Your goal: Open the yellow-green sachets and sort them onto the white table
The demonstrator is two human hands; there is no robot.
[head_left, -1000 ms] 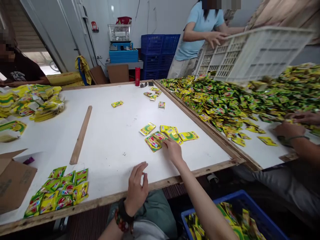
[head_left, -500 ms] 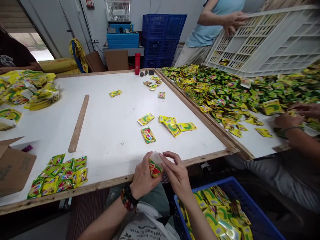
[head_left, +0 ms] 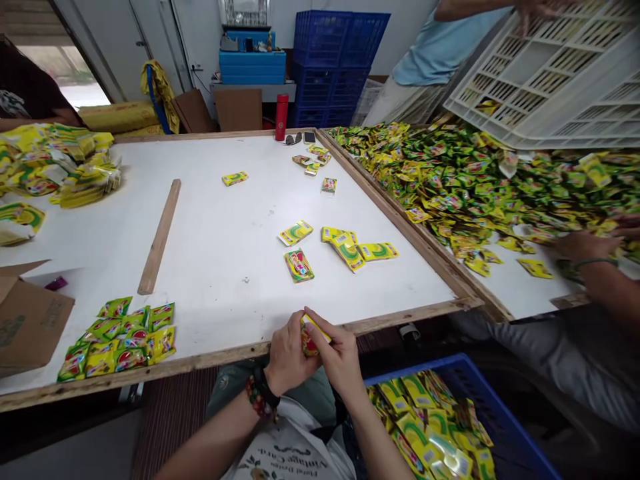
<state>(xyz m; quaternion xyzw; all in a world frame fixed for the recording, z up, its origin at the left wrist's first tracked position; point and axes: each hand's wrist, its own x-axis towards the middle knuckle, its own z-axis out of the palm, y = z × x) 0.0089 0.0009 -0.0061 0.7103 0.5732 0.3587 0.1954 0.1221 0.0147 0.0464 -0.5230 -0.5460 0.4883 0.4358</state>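
At the table's front edge I hold a small printed carton (head_left: 309,341), yellow and green with a red fruit picture. My left hand (head_left: 291,353) wraps round its side, a bead bracelet and a dark band on the wrist. The fingers of my right hand (head_left: 337,353) press on its upper end and right side. Part of the carton is hidden by my fingers. Just beyond lie a similar fruit-printed carton (head_left: 299,266), a yellow carton (head_left: 295,233) and several overlapping yellow cartons (head_left: 347,251).
Green and yellow sachets (head_left: 133,337) lie in rows at front left beside a cardboard box (head_left: 33,323). A wooden strip (head_left: 160,237) lies on the table. Right of the divider, a person tilts a white crate (head_left: 540,80) over heaped sachets (head_left: 450,173). A blue crate (head_left: 517,417) holds yellow cartons.
My right hand has closed in on the carton, and its white upper flap no longer shows. The white crate has moved right and tipped further. The view has shifted slightly.
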